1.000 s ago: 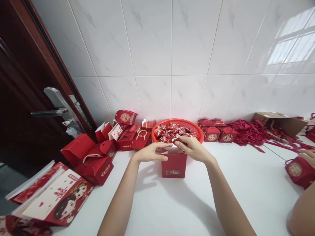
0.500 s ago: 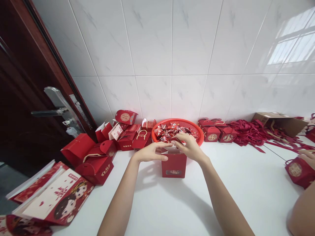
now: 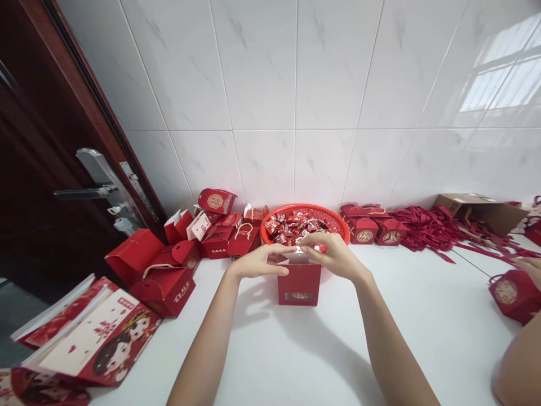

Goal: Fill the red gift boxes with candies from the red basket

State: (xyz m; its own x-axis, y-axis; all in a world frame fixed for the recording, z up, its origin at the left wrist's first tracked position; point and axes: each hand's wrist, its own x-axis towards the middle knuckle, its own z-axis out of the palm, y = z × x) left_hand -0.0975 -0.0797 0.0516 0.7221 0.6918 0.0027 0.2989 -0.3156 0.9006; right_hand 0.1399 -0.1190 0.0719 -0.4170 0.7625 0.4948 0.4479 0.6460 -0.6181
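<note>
A small red gift box (image 3: 299, 285) stands upright on the white table in front of me, with a clear window low on its front and its top flaps raised. My left hand (image 3: 257, 263) grips its upper left edge, thumb on the front and fingers across the top. My right hand (image 3: 333, 255) is closed at the top right, its thumb and fingertips pinched at a raised pale flap. Right behind the box sits a red plastic basket (image 3: 345, 225) of wrapped candies (image 3: 296, 223), partly hidden by my right hand.
Folded red boxes (image 3: 169, 287) and printed bags (image 3: 97, 338) stand at left, beside a dark door (image 3: 38, 141). Right of the basket are red boxes (image 3: 364, 228), red ribbons (image 3: 426, 225) and a cardboard box (image 3: 482, 211). Another person's hand (image 3: 530, 268) touches a red box (image 3: 509, 293) at far right.
My right hand has dropped slightly and shifted right, its fingertips now pinched at the box's top. My left hand and the box have stayed in place.
</note>
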